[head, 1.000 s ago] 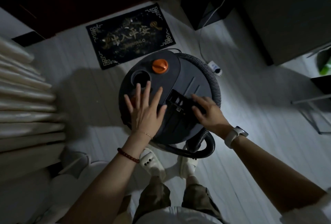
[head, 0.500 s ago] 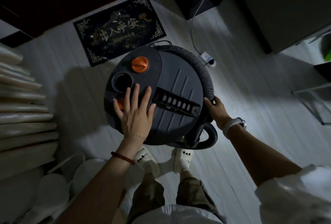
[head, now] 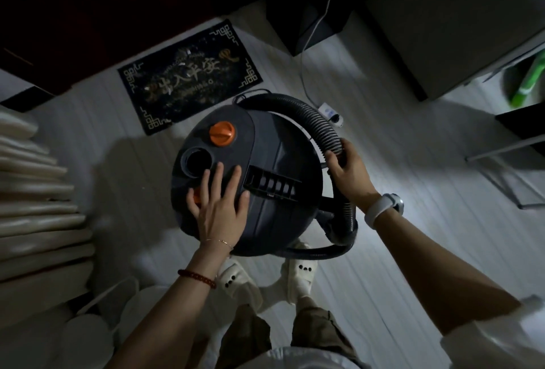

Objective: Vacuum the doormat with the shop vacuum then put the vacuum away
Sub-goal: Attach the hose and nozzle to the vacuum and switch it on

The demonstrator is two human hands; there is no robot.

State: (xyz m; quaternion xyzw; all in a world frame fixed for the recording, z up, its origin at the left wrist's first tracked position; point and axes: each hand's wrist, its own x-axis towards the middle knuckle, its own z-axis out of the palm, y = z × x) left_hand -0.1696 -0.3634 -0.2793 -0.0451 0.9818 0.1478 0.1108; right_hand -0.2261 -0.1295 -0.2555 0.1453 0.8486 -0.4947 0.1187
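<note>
- Left hand [head: 219, 209] flat, fingers spread, pressing shop vacuum [head: 274, 174] lid.
- Right hand [head: 349, 174] curled round ribbed hose [head: 321, 125].
- Doormat [head: 188, 76] beyond both hands, on floor [head: 413, 250].

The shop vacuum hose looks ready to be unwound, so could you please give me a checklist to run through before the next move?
1. Right hand grips the ribbed hose: ok.
2. Left hand rests flat on the shop vacuum lid, steadying it: ok.
3. Hose free of the body: not ok, it is wrapped around the canister.
4. Hose fitted into the round port: not ok, the port is open.
5. Vacuum plugged into the power strip: cannot tell.
6. Doormat lies flat on the floor beyond the vacuum, with pale specks on it: ok.
</note>
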